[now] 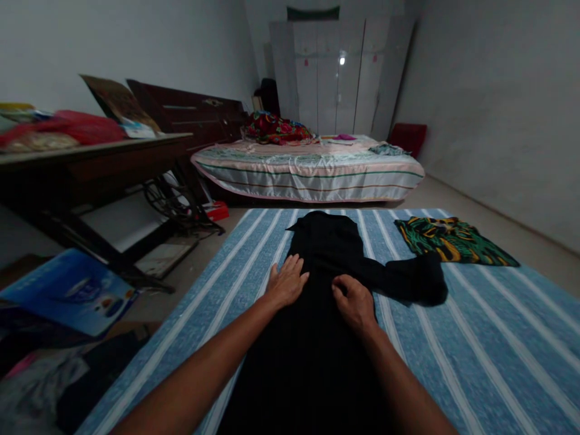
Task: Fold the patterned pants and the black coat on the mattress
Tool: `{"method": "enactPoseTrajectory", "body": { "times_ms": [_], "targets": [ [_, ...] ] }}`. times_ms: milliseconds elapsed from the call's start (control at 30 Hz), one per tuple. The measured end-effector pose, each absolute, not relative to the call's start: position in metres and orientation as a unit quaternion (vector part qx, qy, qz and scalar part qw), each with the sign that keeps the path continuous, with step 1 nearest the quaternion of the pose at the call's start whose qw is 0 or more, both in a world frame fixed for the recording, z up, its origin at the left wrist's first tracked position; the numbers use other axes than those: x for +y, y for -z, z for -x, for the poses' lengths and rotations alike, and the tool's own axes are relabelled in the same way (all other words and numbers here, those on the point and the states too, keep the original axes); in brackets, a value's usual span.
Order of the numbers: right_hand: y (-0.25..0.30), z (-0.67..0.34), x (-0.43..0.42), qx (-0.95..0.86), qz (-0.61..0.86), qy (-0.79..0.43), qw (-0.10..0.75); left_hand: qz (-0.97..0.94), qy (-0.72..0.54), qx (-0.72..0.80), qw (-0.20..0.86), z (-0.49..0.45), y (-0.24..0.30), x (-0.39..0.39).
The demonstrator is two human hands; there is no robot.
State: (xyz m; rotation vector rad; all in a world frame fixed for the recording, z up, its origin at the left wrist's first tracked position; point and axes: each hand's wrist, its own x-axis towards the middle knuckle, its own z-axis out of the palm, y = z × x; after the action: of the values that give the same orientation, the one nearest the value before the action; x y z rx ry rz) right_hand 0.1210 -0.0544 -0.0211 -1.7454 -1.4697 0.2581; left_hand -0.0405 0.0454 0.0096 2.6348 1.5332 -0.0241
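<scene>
A long black collared garment (317,350), seemingly a shirt, lies lengthwise on a blue and white striped cloth (199,308). Its collar end points away from me, and one sleeve (408,279) stretches out to the right with its end bunched. My left hand (286,283) rests flat on the garment's left edge, fingers stretched out. On the other side, my right hand (356,302) has its fingers curled in a pinch at the fabric, just below the sleeve. The garment's near end runs out of view between my forearms.
A folded green, black and yellow patterned cloth (453,240) lies at the far right of the striped surface. Beyond stands a bed (312,172) with a red floral bundle (278,128). At left are a sewing-machine table (90,154) and a blue box (75,290).
</scene>
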Motion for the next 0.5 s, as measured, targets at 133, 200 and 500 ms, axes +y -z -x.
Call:
{"method": "enactPoseTrajectory", "body": {
  "times_ms": [133,200,500],
  "targets": [
    [0.020,-0.122,-0.055,-0.583,0.689,-0.110,0.415,-0.865,0.007,0.500,0.045,0.041,-0.007,0.046],
    [0.020,-0.122,-0.056,-0.581,0.688,-0.111,0.420,-0.864,0.011,0.500,0.056,0.040,-0.011,0.044],
    [0.016,-0.121,-0.062,-0.579,0.685,-0.129,0.423,-0.858,0.017,0.506,0.086,0.049,-0.020,0.009]
  ]
}}
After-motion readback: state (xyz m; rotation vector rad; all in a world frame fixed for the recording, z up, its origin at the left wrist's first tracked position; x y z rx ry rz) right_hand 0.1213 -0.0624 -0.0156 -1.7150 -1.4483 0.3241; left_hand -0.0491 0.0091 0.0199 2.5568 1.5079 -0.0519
